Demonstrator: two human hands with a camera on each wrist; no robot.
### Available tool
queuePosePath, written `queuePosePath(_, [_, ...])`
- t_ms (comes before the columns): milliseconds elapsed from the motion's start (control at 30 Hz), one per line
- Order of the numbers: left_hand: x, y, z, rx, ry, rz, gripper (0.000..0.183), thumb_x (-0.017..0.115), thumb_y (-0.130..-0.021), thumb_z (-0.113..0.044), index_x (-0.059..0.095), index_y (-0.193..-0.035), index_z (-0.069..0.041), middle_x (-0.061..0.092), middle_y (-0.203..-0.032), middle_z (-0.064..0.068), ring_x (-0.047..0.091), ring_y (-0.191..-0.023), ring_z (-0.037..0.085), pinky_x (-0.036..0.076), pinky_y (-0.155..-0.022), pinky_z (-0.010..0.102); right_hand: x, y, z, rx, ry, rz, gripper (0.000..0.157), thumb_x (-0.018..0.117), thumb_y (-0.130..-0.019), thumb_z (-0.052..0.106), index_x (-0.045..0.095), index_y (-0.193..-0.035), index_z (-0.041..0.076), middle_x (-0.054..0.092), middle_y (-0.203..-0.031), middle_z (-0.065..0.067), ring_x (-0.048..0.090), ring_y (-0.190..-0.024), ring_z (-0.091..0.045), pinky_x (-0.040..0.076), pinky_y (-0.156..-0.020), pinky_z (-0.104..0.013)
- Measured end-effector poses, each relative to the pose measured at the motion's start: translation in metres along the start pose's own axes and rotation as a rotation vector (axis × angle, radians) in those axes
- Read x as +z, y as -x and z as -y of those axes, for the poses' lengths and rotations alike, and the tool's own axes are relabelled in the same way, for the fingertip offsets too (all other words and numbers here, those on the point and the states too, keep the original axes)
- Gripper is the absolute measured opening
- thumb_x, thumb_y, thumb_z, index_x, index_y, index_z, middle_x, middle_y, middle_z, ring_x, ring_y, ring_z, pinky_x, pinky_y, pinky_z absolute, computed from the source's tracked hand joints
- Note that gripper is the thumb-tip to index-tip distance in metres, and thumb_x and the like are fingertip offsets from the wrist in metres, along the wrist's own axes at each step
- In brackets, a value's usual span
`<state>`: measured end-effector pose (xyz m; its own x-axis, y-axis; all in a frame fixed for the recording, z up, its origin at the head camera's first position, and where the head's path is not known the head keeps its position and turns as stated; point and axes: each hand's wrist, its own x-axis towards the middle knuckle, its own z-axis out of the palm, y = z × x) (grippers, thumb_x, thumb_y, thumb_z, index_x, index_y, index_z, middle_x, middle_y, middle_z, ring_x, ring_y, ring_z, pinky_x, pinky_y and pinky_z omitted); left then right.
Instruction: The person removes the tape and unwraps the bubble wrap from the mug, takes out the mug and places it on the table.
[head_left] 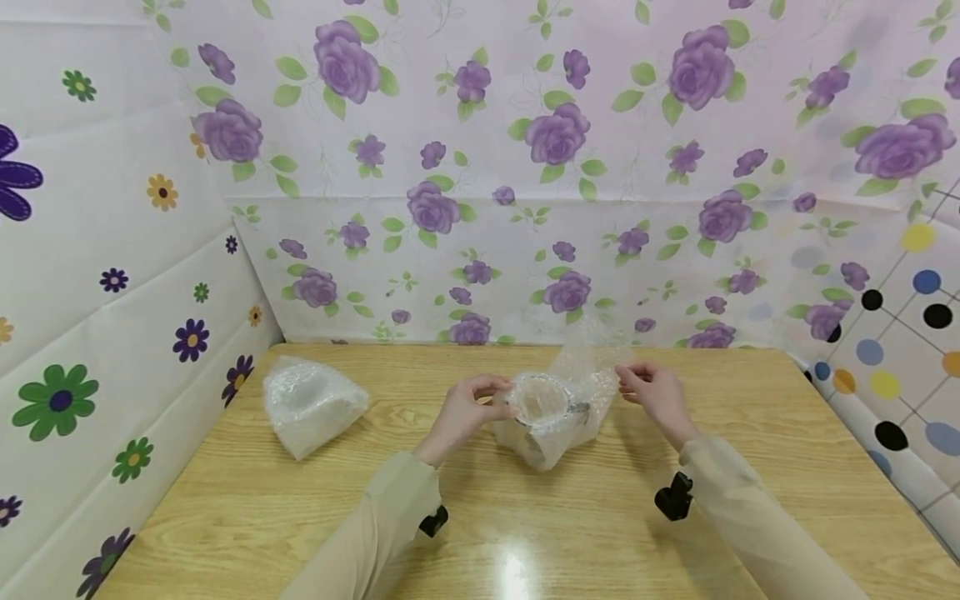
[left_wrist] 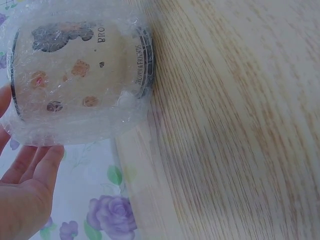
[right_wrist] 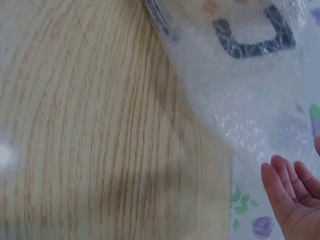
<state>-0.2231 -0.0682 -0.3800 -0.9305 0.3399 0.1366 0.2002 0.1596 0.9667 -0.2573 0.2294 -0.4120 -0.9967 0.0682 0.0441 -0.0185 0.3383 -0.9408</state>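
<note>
"Beige sleeves (head_left: pixel 382 517) come nearest in the head view; between them the bubble-wrapped mug (head_left: pixel 542 402) sits upright, mid-bench (head_left: pixel 637 550); a second wrapped bundle (head_left: pixel 311 408) lies well off to the left."

"And the hands?"

"The left grip (head_left: pixel 468 404) holds the mug's wrapped side by the rim; the right grip (head_left: pixel 654 392) pinches a loose flap of bubble wrap (head_left: pixel 603 379)."

"What does the left wrist view add?"

"Fingers nearer the rim than the base, where FRIENDS is printed; a sound place to steady it, I'd judge, pressing lightly."

"Right wrist view?"

"Dark handle (right_wrist: pixel 260 49) under the film; I'd move the flap slowly, minding that corner; a sharp tug could snag or tip the mug."
</note>
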Motion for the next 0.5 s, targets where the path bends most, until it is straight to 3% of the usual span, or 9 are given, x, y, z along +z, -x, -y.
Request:
queuePosePath(167, [-0.001,0.000,0.000,0.011,0.012,0.006,0.030,0.069,-0.078,0.000,0.061,-0.106,0.007,0.054,-0.118,0.015,0.048,-0.110,0.032,0.045,-0.085,0.035,0.009,0.004,0.005,-0.076,-0.011,0.062,0.040,0.057,-0.091,0.027,0.054,-0.108,-0.008,0.056,-0.101,-0.025,0.056,-0.092,-0.036,0.049,-0.078,-0.040])
queuePosePath(500, [-0.001,0.000,-0.001,-0.002,0.010,0.008,0.031,0.069,-0.078,-0.002,0.061,-0.107,0.006,0.053,-0.120,0.015,0.047,-0.111,0.031,0.044,-0.086,0.035,0.017,0.012,0.011,-0.253,0.062,0.084,0.031,0.062,-0.087,0.029,0.063,-0.099,0.000,0.063,-0.090,-0.014,0.060,-0.083,-0.031,0.050,-0.073,-0.042])
